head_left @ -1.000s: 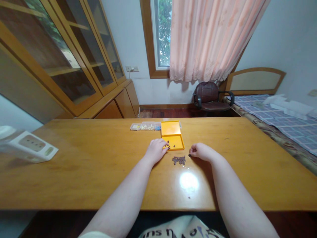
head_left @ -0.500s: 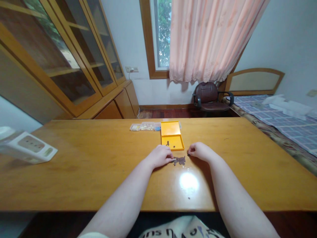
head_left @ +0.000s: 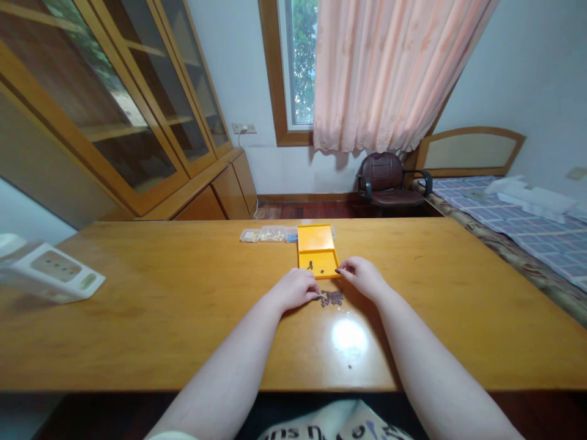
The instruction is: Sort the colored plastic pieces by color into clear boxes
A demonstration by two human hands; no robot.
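My left hand rests on the table with its fingers closed, the tips at the left side of a heap of small dark brown pieces. What it pinches, if anything, is too small to name. Closed in a pinch, my right hand holds a small dark piece at the right front corner of an open yellow box. Inside the box's near half lie a few small dark pieces.
Clear containers with small pieces stand behind the box. One dark bit lies near the table's front edge. A white transparent-sided container stands at the far left. Beyond the table are a chair and a bed.
My right hand has moved left and slightly away from me, carrying the small dark piece from the table to the yellow box's corner. My left hand has stayed almost still.
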